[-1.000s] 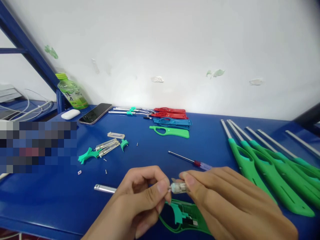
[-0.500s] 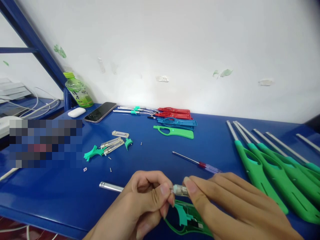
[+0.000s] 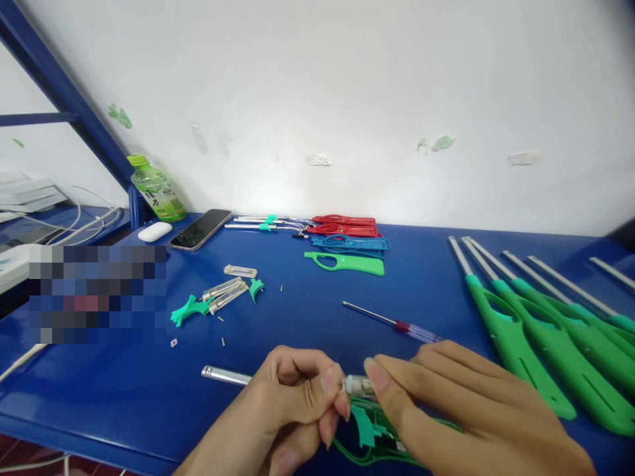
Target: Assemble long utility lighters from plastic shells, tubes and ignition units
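Observation:
My right hand [image 3: 456,410] grips a clear lighter gas tank [image 3: 360,385] with a pale end, held level between thumb and fingers. At that pale end, my left hand [image 3: 292,403] pinches its thumb and fingers on a tiny part too hidden to name. Below both hands lies an open green lighter casing [image 3: 350,457], partly covered, with a teal trigger [image 3: 365,428] inside. A silver metal tube [image 3: 225,375] sticks out to the left from behind my left hand. Beyond my right hand rests a screwdriver [image 3: 404,327] with a red and clear handle.
Several green long-neck lighters [image 3: 520,344] lie at right. At left are clear gas tanks [image 3: 228,297], teal triggers [image 3: 191,309] and small screws [image 3: 223,342]. Red casings [image 3: 347,229], blue casings [image 3: 350,244], a phone [image 3: 201,229], a white case [image 3: 155,231] and a bottle [image 3: 157,192] stand farther back.
Both hands keep nearly the same pose at the gas tank's end. The view has shifted slightly, so things at left appear a little lower. Nothing has been let go.

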Demonstrator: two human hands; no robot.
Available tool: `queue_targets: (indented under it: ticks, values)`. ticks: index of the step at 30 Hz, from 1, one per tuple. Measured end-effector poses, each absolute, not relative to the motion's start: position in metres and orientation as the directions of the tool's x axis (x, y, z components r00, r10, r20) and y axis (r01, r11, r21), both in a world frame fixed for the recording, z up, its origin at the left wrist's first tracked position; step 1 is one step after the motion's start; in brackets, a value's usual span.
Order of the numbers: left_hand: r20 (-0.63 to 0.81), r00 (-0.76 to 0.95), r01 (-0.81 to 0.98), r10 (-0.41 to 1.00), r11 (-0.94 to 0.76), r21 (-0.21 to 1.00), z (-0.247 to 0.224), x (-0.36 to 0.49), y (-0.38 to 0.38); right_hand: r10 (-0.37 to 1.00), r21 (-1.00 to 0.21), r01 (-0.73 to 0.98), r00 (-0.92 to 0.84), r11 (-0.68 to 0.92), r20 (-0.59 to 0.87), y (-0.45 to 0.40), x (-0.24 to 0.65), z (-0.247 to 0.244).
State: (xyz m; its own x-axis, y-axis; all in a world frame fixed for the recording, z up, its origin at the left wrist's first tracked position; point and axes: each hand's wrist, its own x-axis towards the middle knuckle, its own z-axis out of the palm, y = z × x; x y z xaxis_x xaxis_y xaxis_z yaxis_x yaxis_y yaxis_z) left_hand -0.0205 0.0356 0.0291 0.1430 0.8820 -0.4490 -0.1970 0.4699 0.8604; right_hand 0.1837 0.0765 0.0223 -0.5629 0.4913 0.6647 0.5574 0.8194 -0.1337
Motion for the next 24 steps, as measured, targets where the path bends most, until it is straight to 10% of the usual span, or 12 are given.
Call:
queue_targets:
  ticks: [8,12,16,24]
  values:
    - [-0.473,0.134,-0.137,0.871,0.489,0.862,0.039,-0.02,0.041,0.563,-0.224,0.586,-0.496,0.779,0.661,0.074,0.194,0.022]
    - [-0.088,0.013,0.209,0.996,0.084,0.974,0.025,-0.019,0.043,0.647,-0.235,0.655,-0.502,0.718,0.574,0.078,0.207,0.023]
    - [0.372,0.254,0.508,0.893,-0.451,0.734,0.01,-0.015,0.047,0.706,-0.248,0.688,-0.529,0.682,0.471,0.076,0.217,0.015]
    - [0.426,0.333,0.602,0.841,-0.537,0.591,0.001,-0.013,0.049,0.73,-0.35,0.651,-0.661,0.673,0.175,0.069,0.223,-0.007]
